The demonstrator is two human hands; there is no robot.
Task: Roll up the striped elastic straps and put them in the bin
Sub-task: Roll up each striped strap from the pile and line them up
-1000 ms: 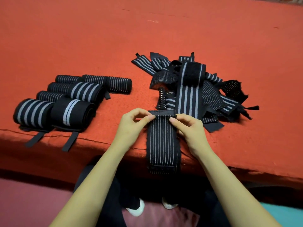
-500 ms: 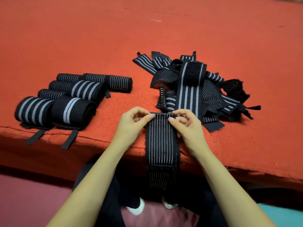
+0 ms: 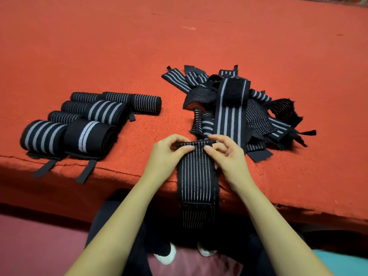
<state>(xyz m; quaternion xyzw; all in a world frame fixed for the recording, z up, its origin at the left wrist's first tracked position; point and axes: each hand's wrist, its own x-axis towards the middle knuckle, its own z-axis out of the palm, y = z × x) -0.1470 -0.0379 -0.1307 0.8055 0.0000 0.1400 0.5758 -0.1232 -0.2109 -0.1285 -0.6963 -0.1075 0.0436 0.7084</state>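
A black elastic strap with thin white stripes (image 3: 196,176) lies over the front edge of the red table (image 3: 119,46), its tail hanging down toward the floor. My left hand (image 3: 169,154) and my right hand (image 3: 227,154) pinch its far end, which is folded over into a small first roll. Behind my hands a loose pile of unrolled striped straps (image 3: 239,108) is heaped on the table. No bin is in view.
Several rolled straps (image 3: 85,120) lie in a group on the table's left, two with tabs hanging over the front edge. Below the edge are my dark trousers, white shoes (image 3: 166,255) and a pink floor.
The far end of the strap has been turned over into a tighter small roll under my fingertips. The hanging tail has risen a little.
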